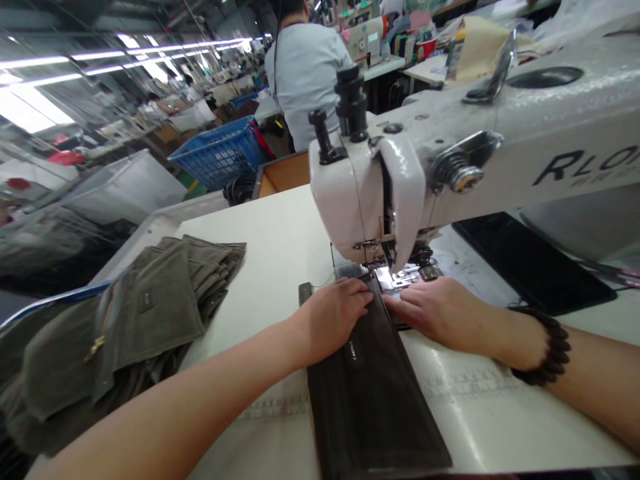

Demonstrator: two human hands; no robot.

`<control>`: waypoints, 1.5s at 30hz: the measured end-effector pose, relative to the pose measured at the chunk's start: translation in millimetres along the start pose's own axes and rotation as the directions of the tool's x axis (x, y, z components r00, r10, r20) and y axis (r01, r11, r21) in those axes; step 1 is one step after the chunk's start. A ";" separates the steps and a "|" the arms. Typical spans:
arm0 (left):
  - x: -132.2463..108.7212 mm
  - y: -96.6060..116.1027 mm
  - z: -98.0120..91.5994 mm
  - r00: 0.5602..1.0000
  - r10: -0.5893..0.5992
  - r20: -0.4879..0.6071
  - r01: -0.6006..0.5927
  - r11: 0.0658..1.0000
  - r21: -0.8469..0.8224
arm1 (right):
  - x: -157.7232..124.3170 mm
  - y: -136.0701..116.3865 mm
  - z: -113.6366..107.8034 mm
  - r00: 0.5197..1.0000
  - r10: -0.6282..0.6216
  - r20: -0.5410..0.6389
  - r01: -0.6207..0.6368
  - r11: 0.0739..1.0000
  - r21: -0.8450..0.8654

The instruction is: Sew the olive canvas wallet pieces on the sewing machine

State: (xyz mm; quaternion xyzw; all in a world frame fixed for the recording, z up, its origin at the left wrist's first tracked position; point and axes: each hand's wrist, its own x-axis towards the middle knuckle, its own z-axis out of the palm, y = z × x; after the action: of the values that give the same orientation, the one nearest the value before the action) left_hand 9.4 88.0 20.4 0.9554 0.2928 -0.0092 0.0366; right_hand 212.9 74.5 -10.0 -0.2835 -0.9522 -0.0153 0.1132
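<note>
The dark-brown rectangular fabric panel (380,407) lay toward six o'clock, small dark label (354,351) attached; work at its far end, beneath the white metal sewing machine (345,207), appeared unfinished. The left hand (333,320) rested on it, loosely open; the right hand (445,313) lay at its edge, any pinch hidden. Olive-grey fabric pieces (160,300) lay piled at nine o'clock.

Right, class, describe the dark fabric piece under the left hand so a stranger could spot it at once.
Find the white sewing machine reaching in from the picture's right and follow its head down to the white tabletop. There, the left hand rests on a long, dark fabric piece. Unlike the grey-green pile of fabric at left, it lies flat and looks darker, almost black.
</note>
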 end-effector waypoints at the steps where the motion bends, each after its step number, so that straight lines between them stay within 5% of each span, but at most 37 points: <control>1: -0.2 0.0 1.5 1.000 -0.021 -0.024 0.020 0.999 -0.045 | -0.5 0.6 -0.3 1.000 -0.003 -0.003 0.003 1.000 -0.003; 5: -0.4 -4.8 11.8 0.994 -0.047 -0.094 0.034 0.990 -0.138 | -1.7 1.4 -0.4 1.000 -0.002 0.006 0.002 1.000 -0.007; 11: 2.0 -3.2 20.5 0.972 0.036 -0.233 -0.047 0.998 -0.041 | -2.6 -2.9 -0.6 0.991 -0.021 0.132 0.015 0.999 0.050; 19: 3.9 -1.2 26.0 0.897 -0.031 -0.442 -0.014 0.995 -0.098 | 3.9 -9.5 -0.8 0.974 -0.064 0.219 0.054 0.997 0.051; 27: 5.0 3.0 32.0 0.910 0.082 -0.407 -0.074 0.997 0.034 | 5.4 -8.4 -0.5 0.969 -0.094 0.228 0.078 0.994 0.078; 45: 4.2 4.0 23.2 0.953 0.135 -0.271 -0.106 0.987 0.118 | 3.6 -6.6 -1.5 0.974 -0.031 0.223 0.020 0.998 0.051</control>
State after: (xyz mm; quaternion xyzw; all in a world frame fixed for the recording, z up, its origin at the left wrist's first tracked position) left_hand 15.2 85.3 -2.6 0.9639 0.2353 0.1124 -0.0533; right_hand 206.7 70.7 -7.5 -0.2684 -0.9624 0.0386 0.0118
